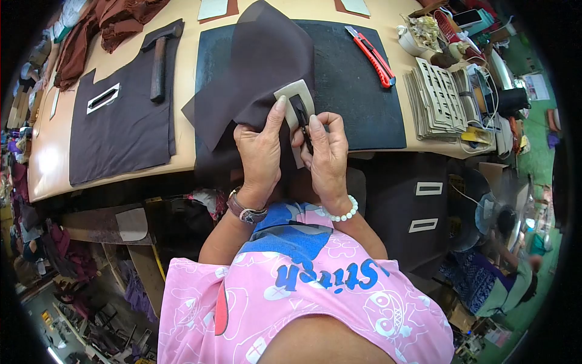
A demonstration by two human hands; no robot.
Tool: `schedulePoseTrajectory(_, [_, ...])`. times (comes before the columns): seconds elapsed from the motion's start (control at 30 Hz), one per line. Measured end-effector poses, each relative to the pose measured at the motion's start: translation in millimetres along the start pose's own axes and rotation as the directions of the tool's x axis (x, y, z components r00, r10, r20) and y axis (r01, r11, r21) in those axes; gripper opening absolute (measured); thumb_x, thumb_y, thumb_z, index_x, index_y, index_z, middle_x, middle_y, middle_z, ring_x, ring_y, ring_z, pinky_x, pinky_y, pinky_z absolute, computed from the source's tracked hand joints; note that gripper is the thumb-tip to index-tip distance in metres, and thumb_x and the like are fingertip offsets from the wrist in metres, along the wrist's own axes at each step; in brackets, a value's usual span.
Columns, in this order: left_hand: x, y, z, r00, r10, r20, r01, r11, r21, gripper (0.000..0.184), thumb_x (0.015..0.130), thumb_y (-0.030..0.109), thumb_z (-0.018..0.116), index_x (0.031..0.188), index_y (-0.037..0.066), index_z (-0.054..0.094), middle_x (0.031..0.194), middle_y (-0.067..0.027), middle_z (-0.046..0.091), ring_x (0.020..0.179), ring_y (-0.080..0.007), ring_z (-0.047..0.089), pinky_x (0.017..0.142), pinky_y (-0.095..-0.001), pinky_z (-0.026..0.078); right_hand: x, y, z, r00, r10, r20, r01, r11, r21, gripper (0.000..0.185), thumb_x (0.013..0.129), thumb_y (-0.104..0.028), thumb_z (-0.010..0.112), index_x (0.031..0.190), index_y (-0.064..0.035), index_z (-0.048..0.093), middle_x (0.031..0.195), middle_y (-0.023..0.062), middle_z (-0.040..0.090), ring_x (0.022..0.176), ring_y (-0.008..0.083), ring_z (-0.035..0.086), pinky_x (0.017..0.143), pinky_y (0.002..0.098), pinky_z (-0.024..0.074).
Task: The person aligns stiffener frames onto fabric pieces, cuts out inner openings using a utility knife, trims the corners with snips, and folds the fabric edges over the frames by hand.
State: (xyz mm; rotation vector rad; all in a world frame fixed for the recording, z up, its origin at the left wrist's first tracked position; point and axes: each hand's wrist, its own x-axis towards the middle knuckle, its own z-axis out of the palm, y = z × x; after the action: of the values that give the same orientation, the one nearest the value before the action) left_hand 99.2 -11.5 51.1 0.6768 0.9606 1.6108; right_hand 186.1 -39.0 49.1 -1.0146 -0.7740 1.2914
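In the head view, dark brown fabric (260, 67) is bunched up over the near edge of a black cutting mat (354, 115). My left hand (260, 148) is closed on the fabric, its thumb on a cream rectangular frame piece (282, 95) with a slot. My right hand (327, 145) is closed at the other side of the frame, pinching a slim black tool (304, 125) that lies along the slot. The tool looks like small snips, but my fingers cover part of it. A red utility knife (373, 57) lies on the mat.
A hammer (159, 70) rests on dark fabric panels (121, 136) at the left, beside a slotted frame (103, 98). Stacked slotted cards (433, 100) stand at the right. Dark fabric with two frames (429, 188) hangs below the table edge. A person (506, 279) is at lower right.
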Motion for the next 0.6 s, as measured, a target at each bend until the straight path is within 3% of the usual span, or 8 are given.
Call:
schedulePoseTrajectory(0.17, [-0.3, -2.9, 2.6, 0.999, 0.036, -0.016, -0.035, 0.999, 0.023, 0.008, 0.085, 0.009, 0.065, 0.089, 0.002, 0.063, 0.080, -0.0010, 0.063, 0.063, -0.0060, 0.056, 0.054, -0.0212, 0.045, -0.8, 4.4, -3.6, 1.000, -0.018, 0.006, 0.018, 0.999, 0.032, 0.017, 0.096, -0.020, 0.048, 0.098, -0.0058, 0.039, 0.067, 0.0033, 0.056, 0.049, 0.0001, 0.039, 0.042, 0.0152, 0.0282])
schedulePoseTrajectory(0.37, [-2.8, 7.4, 6.8, 0.998, -0.064, 0.017, 0.065, 0.996, -0.068, 0.008, 0.085, 0.010, 0.065, 0.084, 0.003, 0.061, 0.074, -0.0017, 0.062, 0.051, -0.0075, 0.054, 0.043, -0.0219, 0.043, -2.5, 3.9, -4.4, 1.000, -0.012, 0.000, 0.012, 0.998, 0.068, 0.016, 0.096, -0.018, 0.050, 0.098, -0.0066, 0.039, 0.066, 0.0019, 0.054, 0.049, 0.0001, 0.039, 0.042, 0.0152, 0.0280])
schedulePoseTrajectory(0.6, [-0.1, 5.0, 4.1, 0.997, -0.081, 0.018, 0.081, 0.997, -0.012, 0.009, 0.085, 0.010, 0.066, 0.088, 0.002, 0.064, 0.076, -0.0006, 0.063, 0.060, -0.0056, 0.056, 0.051, -0.0202, 0.045, -4.1, 5.4, -6.3, 1.000, -0.021, -0.008, 0.021, 1.000, 0.020, 0.015, 0.095, -0.017, 0.051, 0.098, -0.0073, 0.040, 0.065, 0.0017, 0.054, 0.048, 0.0005, 0.039, 0.041, 0.0159, 0.0281])
